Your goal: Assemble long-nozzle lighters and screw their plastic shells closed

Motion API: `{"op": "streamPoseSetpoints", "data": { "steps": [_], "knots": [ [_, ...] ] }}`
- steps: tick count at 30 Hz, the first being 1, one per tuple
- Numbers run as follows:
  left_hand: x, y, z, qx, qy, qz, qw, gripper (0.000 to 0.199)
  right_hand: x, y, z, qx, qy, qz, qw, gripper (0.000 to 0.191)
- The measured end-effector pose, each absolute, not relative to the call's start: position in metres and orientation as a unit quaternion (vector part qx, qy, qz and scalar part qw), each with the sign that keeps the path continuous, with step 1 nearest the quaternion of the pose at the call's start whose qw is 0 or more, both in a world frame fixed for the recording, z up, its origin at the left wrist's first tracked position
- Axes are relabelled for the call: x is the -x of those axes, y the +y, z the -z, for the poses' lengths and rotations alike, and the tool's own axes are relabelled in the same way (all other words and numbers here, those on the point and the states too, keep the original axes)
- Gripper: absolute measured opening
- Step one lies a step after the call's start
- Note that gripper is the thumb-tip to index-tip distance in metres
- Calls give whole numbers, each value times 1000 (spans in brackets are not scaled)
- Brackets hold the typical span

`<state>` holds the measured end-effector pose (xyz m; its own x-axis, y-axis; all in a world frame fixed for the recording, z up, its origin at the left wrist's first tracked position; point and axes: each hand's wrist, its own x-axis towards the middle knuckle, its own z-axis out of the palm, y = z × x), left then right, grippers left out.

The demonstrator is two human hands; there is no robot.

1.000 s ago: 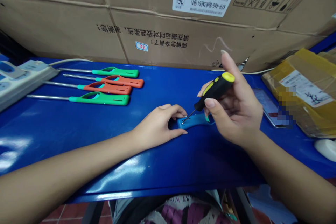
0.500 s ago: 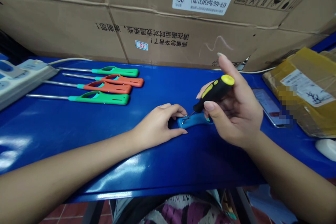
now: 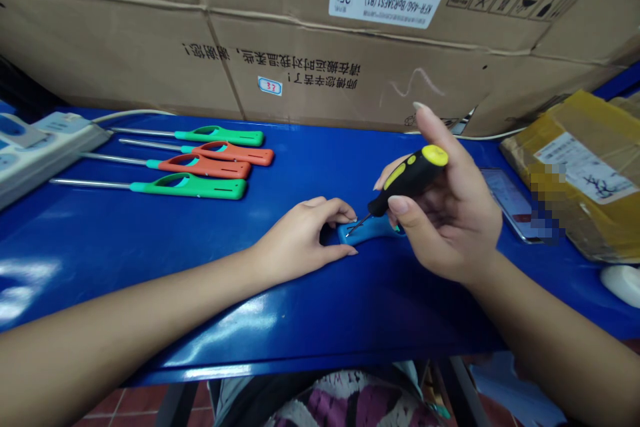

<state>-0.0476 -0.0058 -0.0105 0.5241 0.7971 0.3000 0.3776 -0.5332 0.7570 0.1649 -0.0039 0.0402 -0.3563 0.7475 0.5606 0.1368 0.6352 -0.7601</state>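
Note:
A blue lighter [image 3: 371, 229] of the long-nosed kind lies flat on the blue table, its front part hidden behind my right hand. Thumb and fingers of my left hand [image 3: 307, 237] bracket the lighter's butt end from both sides. In my right hand [image 3: 453, 220] is a black and yellow screwdriver [image 3: 407, 179], held at a slant with the fingers round its handle. Its thin shaft points down to the left, and the tip meets the lighter near the slot at the butt end.
Two green lighters [image 3: 210, 187] and two orange lighters [image 3: 210, 166] lie in a row at the left, beside a white power strip [image 3: 60, 147]. A cardboard box [image 3: 300, 33] walls off the back. At the right are a phone [image 3: 510, 203], a taped parcel [image 3: 580, 180] and a white rounded object [image 3: 621, 283].
Very little differs. The screwdriver handle and my right hand have shifted slightly down; my left hand and the blue lighter stay in place.

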Motion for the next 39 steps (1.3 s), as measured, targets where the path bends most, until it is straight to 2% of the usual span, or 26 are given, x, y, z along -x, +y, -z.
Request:
{"op": "streamPoseSetpoints", "data": {
  "steps": [16,19,23,26,32,35,39],
  "knots": [
    [48,-7,10,-814,369,-316,319,40,-163,-4,-42,280,-769,-304,487,74],
    [48,-7,10,-816,369,-314,316,40,-159,-3,-44,259,-769,-287,509,76],
    [47,-8,11,-813,373,-317,316,41,-156,2,-44,224,-786,-221,532,63],
    [47,-8,11,-815,372,-320,308,39,-159,5,-46,234,-805,-191,511,59],
    [48,-7,10,-818,367,-321,304,38,-162,5,-69,211,-854,-143,453,38],
    [48,-7,11,-819,370,-321,300,38,-156,6,-79,227,-861,-103,443,23],
    [48,-7,12,-814,374,-315,314,41,-146,7,-81,271,-848,-48,454,19]
  ]
}}
